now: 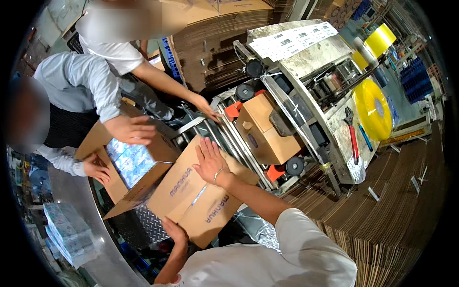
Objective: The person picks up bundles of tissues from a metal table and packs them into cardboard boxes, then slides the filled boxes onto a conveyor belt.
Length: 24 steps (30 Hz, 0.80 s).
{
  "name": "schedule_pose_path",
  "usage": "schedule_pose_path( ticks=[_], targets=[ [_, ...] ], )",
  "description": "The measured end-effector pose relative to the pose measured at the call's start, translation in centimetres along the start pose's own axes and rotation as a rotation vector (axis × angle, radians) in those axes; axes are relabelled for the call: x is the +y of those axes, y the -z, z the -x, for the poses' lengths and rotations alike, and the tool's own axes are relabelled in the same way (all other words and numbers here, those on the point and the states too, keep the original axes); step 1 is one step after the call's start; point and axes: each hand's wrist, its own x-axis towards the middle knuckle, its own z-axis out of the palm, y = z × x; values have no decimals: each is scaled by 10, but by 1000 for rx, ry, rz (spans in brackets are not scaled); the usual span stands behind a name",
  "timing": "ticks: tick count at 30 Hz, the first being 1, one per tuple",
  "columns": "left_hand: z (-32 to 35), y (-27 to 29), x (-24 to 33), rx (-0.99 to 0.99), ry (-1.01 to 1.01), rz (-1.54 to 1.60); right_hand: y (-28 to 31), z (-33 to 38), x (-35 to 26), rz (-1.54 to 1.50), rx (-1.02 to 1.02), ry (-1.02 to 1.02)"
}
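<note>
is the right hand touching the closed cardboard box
Touching: the head view shows the right hand lying flat, palm down, on top of the closed cardboard box.

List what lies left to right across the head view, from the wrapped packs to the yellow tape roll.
Wrapped packs → open carton → closed carton under the person's right hand → carton in the sealing machine → red-handled wrench → yellow tape roll.

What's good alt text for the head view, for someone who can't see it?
The person's right hand lies flat on top of a closed brown cardboard box and the left hand holds its near edge, in front of a metal box-taping machine with another brown box inside. To the left, two co-workers handle an open cardboard box filled with blue-white packs.
</note>
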Motion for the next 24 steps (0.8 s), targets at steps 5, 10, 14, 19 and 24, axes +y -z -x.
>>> schedule_pose_path(
  ticks=[5, 10, 14, 19, 24],
  targets=[
    [-13, -67, 50, -115, 1, 47, 16, -4, 62, 120, 25, -45],
    [-13, -102, 65, -176, -87, 85, 33, -3, 98, 90, 62, -51],
    [-15, -107, 70, -170, -91, 95, 35, -3, 102, 67, 52, -96],
    [-13, -106, 76, -157, -118, 47, 33, -2, 102, 64, 71, -96],
    [-11, -110, 76, -142, -139, 129, 34, -3, 101, 69, 44, -104]
  ],
)
